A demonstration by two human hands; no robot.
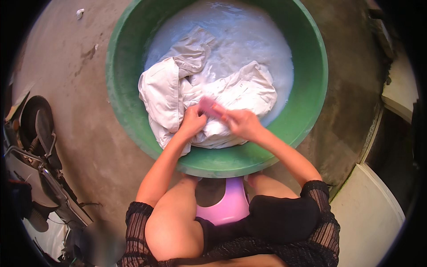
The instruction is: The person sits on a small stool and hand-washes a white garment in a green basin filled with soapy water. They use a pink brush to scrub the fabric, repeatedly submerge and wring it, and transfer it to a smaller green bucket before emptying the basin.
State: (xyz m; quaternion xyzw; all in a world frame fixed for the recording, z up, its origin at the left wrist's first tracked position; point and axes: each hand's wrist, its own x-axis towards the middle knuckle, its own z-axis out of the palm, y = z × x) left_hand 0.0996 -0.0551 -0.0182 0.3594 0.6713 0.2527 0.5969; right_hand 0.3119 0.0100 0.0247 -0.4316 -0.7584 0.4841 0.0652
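A large round green plastic tub (310, 83) stands before me, partly filled with cloudy, sudsy water (230, 36). White wet cloth (163, 90), with seams and stitching, lies bunched in its near half, and some of it rests against the left wall. My left hand (194, 120) grips a fold of this cloth near the middle, its fingers partly hidden. In my right hand (242, 123) is a pink scrubbing brush (210, 106), blurred, held by its near end just above the cloth and beside my left hand.
A pink plastic stool (230, 210) is between my legs, on a concrete floor (100, 143). At the left stands a motorbike (50, 173). Pale slabs (367, 213) lie along the right side. A small white scrap (80, 13) lies on the floor at upper left.
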